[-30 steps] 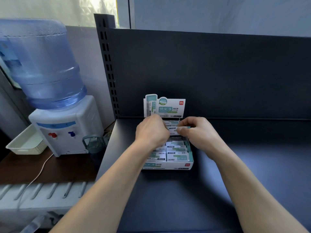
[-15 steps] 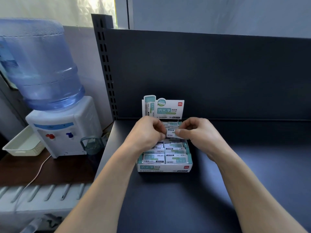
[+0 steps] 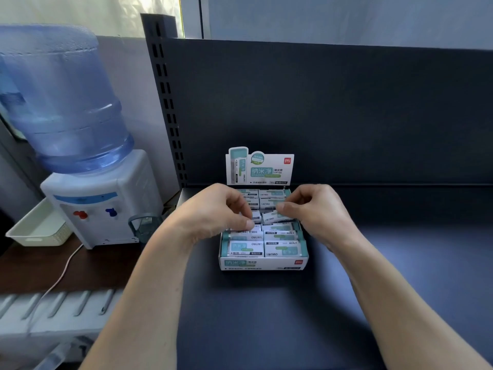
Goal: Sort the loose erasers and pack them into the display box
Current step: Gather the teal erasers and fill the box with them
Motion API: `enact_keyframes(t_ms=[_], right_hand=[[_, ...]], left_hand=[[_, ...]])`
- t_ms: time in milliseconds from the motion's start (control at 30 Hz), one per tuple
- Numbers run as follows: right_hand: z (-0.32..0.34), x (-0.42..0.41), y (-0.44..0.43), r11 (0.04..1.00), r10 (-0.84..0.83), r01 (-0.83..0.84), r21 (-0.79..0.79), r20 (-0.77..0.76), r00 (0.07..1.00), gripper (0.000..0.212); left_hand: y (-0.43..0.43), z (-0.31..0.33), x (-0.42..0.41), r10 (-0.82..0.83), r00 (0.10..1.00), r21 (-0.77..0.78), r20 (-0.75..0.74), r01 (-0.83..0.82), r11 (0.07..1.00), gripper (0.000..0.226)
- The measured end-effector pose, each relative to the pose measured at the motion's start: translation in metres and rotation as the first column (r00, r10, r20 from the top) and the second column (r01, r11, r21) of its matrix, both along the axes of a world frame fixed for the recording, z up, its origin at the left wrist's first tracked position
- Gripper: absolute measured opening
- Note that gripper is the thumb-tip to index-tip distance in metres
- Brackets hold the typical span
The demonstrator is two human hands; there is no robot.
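A white and teal display box (image 3: pixel 262 263) stands on the dark shelf, its printed header card (image 3: pixel 260 166) upright at the back. Several wrapped erasers (image 3: pixel 266 248) fill it in two columns. My left hand (image 3: pixel 218 209) hovers over the left column, fingers curled, thumb and fingertips on an eraser (image 3: pixel 254 216) there. My right hand (image 3: pixel 317 206) pinches a tilted eraser (image 3: pixel 274 217) in the middle of the right column, its near end raised above its neighbours. Both hands hide part of the middle rows.
The dark shelf (image 3: pixel 293 316) has an upright back panel (image 3: pixel 320 110) and a slotted post (image 3: pixel 165 102) at left. Left of it stand a water dispenser (image 3: pixel 98 193) with a blue bottle, a cream basket (image 3: pixel 40 228) and a teal cup (image 3: pixel 145 227).
Both hands have come nearer along the box, from the back rows to the middle. The eraser pinched between them has gone down into the right column, still tilted.
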State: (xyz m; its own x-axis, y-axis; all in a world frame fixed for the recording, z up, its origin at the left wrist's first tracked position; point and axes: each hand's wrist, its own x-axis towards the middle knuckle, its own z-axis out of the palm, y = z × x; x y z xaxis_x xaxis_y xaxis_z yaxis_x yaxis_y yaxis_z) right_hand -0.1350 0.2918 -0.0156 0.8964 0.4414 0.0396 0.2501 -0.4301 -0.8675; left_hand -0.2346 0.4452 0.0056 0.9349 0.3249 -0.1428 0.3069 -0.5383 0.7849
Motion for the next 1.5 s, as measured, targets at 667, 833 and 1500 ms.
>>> enact_keyframes(t_ms=[667,833,1500], right_hand=[[0.009,0.001,-0.005,0.980,0.187,-0.189,-0.065,-0.034,0.982,0.019],[0.017,0.000,-0.012,0.940,0.305,-0.322,-0.109,-0.145,0.941,0.018],[0.016,-0.008,-0.012,0.916,0.336,-0.327,-0.233,-0.001,0.942,0.009]], left_hand=[[-0.001,-0.002,0.000,-0.007,1.000,0.100,-0.024,0.010,0.995,0.023],[0.000,0.001,-0.006,-0.065,0.996,0.096,-0.057,0.070,0.993,0.012],[-0.010,0.005,-0.005,0.041,0.998,0.173,-0.056,-0.031,0.984,0.012]])
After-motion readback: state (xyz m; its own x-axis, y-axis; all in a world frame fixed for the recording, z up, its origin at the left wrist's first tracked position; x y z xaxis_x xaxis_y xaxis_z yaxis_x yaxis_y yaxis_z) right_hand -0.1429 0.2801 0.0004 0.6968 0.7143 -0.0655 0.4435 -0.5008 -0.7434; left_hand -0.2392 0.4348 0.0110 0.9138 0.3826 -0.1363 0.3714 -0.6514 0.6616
